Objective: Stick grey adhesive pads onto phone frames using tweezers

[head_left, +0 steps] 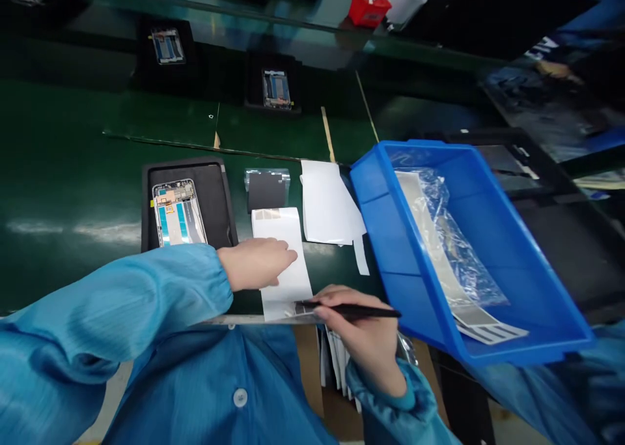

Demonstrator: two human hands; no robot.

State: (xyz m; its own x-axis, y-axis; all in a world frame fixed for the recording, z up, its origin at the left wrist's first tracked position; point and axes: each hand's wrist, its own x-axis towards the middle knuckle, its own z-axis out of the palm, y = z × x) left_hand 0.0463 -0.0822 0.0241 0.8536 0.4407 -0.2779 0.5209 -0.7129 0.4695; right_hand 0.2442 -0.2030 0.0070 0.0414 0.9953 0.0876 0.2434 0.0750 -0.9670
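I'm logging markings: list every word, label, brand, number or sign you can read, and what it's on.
None reads clearly.
White lettering, upper right: too blurred to read, its surface unclear.
Opened phone: any print too small to read.
Dark square: tiny pale corner mark, too small to read.
White strip under the left hand: no readable text.

No text can be read for certain: white lettering at two o'clock is tilted and too blurred, and what it stands on is unclear.
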